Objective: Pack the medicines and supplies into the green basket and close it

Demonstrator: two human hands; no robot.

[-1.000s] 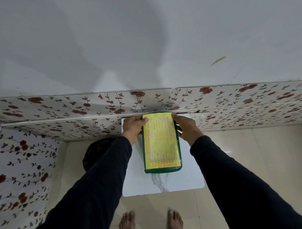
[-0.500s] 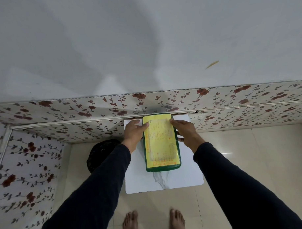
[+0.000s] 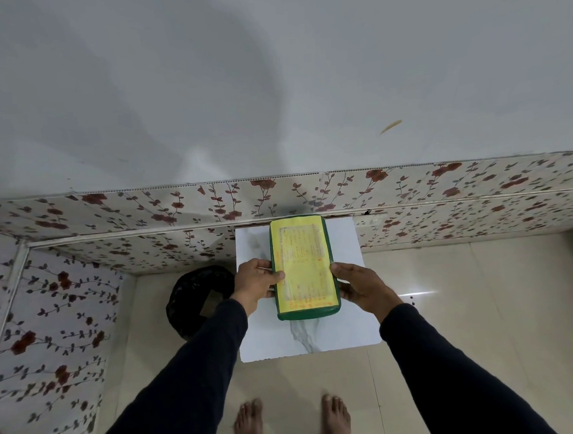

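Observation:
The green basket [image 3: 333, 273] lies shut on a small white marble-topped table [image 3: 344, 331], its lid covered by a yellow printed sheet. My left hand [image 3: 256, 279] grips its left edge near the front, thumb on the lid. My right hand [image 3: 359, 284] holds the right edge opposite it. No medicines or supplies show outside the basket; its inside is hidden.
A black bin [image 3: 197, 298] stands on the floor left of the table. A flower-patterned wall panel [image 3: 149, 218] runs behind the table and along the left. My bare feet [image 3: 292, 421] stand on beige tiles in front of the table.
Both hands have slid from the basket's far end toward me along its sides to the near half. The basket stays on the table.

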